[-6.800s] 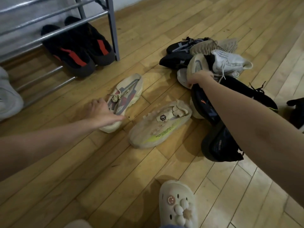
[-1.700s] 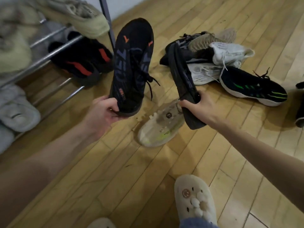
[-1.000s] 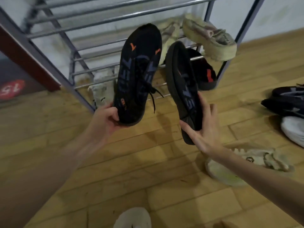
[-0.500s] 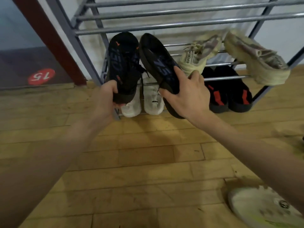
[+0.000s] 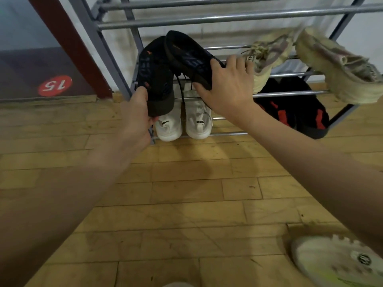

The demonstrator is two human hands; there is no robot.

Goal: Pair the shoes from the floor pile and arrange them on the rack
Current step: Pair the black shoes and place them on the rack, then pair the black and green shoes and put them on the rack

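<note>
I hold a pair of black sneakers with blue lettering and small orange marks at the metal shoe rack (image 5: pixel 228 17). My left hand (image 5: pixel 136 114) grips the heel of the left black sneaker (image 5: pixel 154 79). My right hand (image 5: pixel 226 88) grips the right black sneaker (image 5: pixel 188 56), which tilts toe-up over the middle shelf rails at the rack's left side. Both shoes touch each other at their toes.
A beige pair (image 5: pixel 269 52) (image 5: pixel 339 65) sits on the middle shelf's right side. On the bottom shelf stand a white pair (image 5: pixel 182 121) and a black pair with red stripes (image 5: pixel 296 106). A cream shoe with a yellow-green stripe (image 5: pixel 339 264) lies on the wooden floor at lower right.
Both hands have carried the black sneakers from the floor pile up to the rack. In the last half second the shoes moved closer to the middle shelf and the right shoe tilted flatter.
</note>
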